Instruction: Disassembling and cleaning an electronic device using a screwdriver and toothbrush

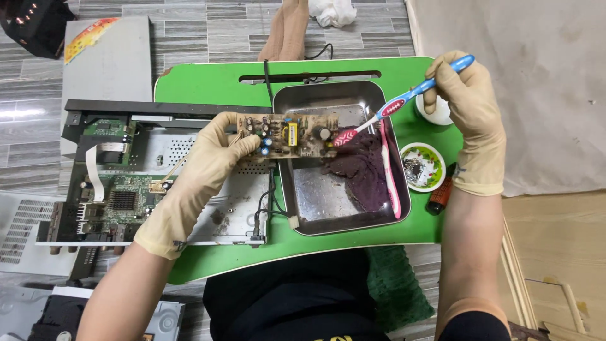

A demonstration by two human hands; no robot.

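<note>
My left hand point(201, 169), in a tan rubber glove, grips the left end of a small brown circuit board point(297, 134) with capacitors and a yellow part, held over a steel tray point(328, 101). My right hand point(468, 113), also gloved, holds a blue and red toothbrush point(404, 101) by its handle. The brush's pink head touches the board's right edge. A dark purple cloth point(361, 169) and a second pink toothbrush point(390, 170) lie in the tray.
The tray sits on a green lap table point(214, 82). An opened metal device chassis point(208, 221) with a green main board point(123, 196) lies at the left. A small patterned bowl point(421, 166), a white cup point(437, 113) and a brown bottle point(440, 197) stand at the right.
</note>
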